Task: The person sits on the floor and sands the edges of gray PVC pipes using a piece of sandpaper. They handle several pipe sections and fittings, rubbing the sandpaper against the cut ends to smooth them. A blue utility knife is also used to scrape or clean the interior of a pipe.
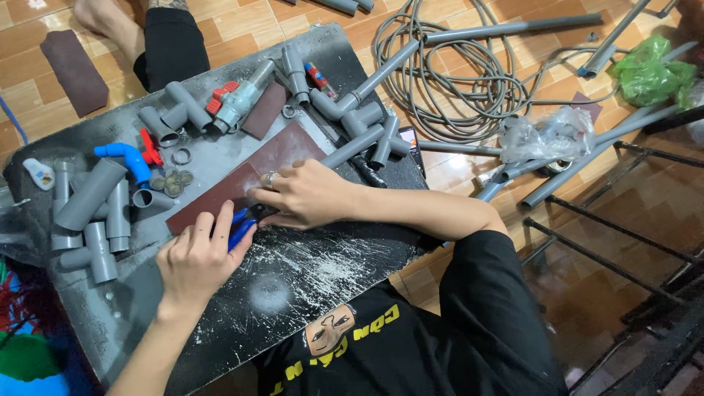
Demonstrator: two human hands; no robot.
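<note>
My left hand grips the blue handles of a pair of scissors at the near edge of a reddish-brown sheet of sandpaper. The sheet lies flat on a dark, scratched board. My right hand, with a ring on one finger, presses down on the sheet just beside the scissor blades. The blades are mostly hidden under my right hand's fingers.
Grey pipe pieces and fittings lie left on the board, with a blue elbow and a red-handled valve. A coiled grey hose, long pipes, plastic bags and a black metal frame occupy the tiled floor at right. Another person's leg is at top left.
</note>
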